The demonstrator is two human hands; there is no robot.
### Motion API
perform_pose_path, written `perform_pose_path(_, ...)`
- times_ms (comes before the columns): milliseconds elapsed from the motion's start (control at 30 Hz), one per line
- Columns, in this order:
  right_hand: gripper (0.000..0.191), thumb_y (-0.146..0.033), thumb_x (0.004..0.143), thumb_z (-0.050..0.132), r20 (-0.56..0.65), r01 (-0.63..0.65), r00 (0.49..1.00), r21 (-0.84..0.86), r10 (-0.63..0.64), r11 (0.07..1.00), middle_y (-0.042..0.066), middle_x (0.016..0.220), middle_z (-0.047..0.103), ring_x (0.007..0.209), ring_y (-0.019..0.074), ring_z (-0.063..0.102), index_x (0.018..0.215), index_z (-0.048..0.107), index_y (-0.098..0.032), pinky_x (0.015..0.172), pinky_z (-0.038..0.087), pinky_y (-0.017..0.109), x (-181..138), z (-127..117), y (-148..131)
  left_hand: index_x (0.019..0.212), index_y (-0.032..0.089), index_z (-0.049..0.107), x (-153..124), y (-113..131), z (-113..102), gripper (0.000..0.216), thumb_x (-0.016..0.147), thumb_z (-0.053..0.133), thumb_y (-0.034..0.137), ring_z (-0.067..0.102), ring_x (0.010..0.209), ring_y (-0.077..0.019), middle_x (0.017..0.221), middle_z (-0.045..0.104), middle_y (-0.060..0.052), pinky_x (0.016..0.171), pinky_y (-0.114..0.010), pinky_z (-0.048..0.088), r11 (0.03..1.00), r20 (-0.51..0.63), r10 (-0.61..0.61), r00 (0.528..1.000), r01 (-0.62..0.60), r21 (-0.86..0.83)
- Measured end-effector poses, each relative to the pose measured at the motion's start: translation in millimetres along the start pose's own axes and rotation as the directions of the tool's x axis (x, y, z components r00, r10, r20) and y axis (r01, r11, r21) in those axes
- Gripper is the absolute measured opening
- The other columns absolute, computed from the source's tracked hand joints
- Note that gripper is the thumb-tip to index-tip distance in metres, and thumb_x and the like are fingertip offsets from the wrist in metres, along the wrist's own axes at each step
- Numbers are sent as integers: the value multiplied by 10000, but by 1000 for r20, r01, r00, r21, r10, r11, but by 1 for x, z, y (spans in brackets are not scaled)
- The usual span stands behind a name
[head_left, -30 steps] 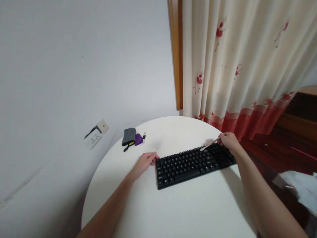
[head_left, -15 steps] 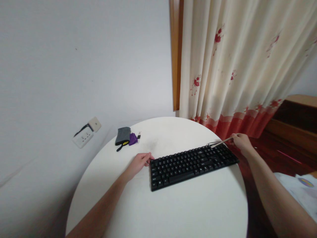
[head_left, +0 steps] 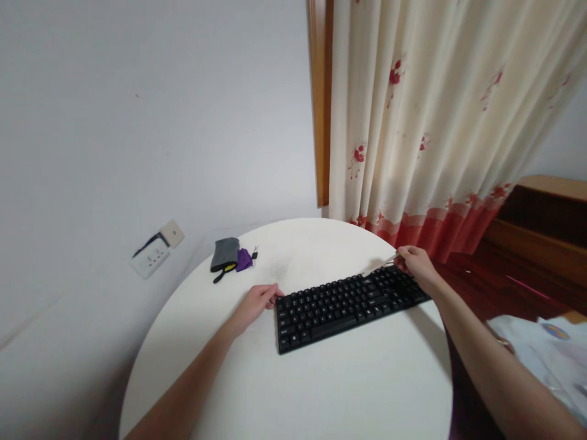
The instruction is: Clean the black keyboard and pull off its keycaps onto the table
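A black keyboard (head_left: 328, 310) lies at a slant on the round white table (head_left: 358, 379). My left hand (head_left: 260, 298) is at its upper left corner, fingers closed and pinching the edge. Over the keyboard's right part, my right hand (head_left: 415, 264) is closed on one end of a thin pale stick (head_left: 381, 264). The stick slopes down to the left, and its far end is at the keyboard's top row. Too little of that tip shows to tell its exact shape. The right hand and forearm cover part of the number pad.
Toward the back left of the table are a grey cloth pouch (head_left: 224, 253), a purple cloth (head_left: 244, 260) and a black binder clip (head_left: 255, 255). A wall socket (head_left: 151, 256) is on the left. A curtain (head_left: 426, 153) hangs behind, and a white bag-like item (head_left: 541, 348) is at right.
My right hand has moved left with the stick, from beyond the keyboard's right end to over its right part. My left hand stays at the corner. The view has shifted slightly.
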State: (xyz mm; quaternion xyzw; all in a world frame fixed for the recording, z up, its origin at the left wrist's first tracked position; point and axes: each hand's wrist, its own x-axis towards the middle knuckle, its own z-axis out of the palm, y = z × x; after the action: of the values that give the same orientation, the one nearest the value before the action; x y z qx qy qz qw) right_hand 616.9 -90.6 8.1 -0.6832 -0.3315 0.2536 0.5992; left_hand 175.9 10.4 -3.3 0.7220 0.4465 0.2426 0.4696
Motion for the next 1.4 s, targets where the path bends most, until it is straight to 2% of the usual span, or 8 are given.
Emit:
perform_pose_path(100,178,-269,814,566,-12,-15,1000,-12,15,1000,16,510,592,405,97,456,680,583,-153,395,321,197,1,-5,1,829,137,744,0,0,0,523,848,510,603,607,740,-195,755,695,-75,675,-287,465,1000,1,4,1000,-4,-15)
perform_pose_path(333,175,-196,829,519,-157,-62,986,-37,55,997,21,497,578,384,100,445,661,557,-167,380,329,200,13,-51,5,829,137,744,4,-7,0,520,845,519,606,601,722,-185,732,686,-65,654,-273,461,999,6,3,1000,-2,-45)
perform_pose_path(433,171,-215,824,538,-187,-58,981,-15,54,998,14,495,564,382,102,440,657,542,-182,371,324,204,15,-59,5,821,139,746,4,-9,1,516,851,517,601,596,701,-178,721,686,-62,643,-268,454,998,6,9,1000,-8,-56)
perform_pose_path(700,183,-293,814,574,-33,-33,999,26,34,999,14,538,592,398,92,455,692,576,-157,375,321,193,7,-18,9,831,139,745,2,-6,2,522,841,523,611,596,703,-179,720,686,-62,644,-269,453,998,6,16,1000,-16,-59)
perform_pose_path(800,170,-260,814,576,-20,-42,999,-7,42,999,16,524,596,395,91,458,688,591,-147,372,317,186,9,-16,10,828,137,742,3,-6,1,522,845,516,607,592,700,-177,718,684,-62,641,-267,450,998,13,27,1000,-26,-57)
perform_pose_path(1167,247,-171,836,553,-240,-126,966,-117,95,985,34,462,555,359,102,442,589,547,-176,344,311,198,44,-104,14,794,142,738,4,-5,2,506,825,532,603,596,691,-176,701,680,-58,639,-271,454,998,-2,10,1000,-10,-60)
perform_pose_path(1267,254,-162,850,520,-276,-136,956,-104,103,985,14,428,510,333,94,402,597,541,-171,322,280,194,48,-114,11,802,140,742,4,-6,2,503,839,523,592,598,693,-175,706,683,-57,643,-270,457,998,0,16,1000,-16,-57)
perform_pose_path(1400,242,-139,872,467,-258,-105,962,-60,86,993,22,478,546,354,93,431,644,546,-166,328,301,184,48,-106,12,812,140,741,4,-8,1,488,854,520,573,599,699,-175,714,687,-59,644,-269,459,998,1,22,1000,-21,-59)
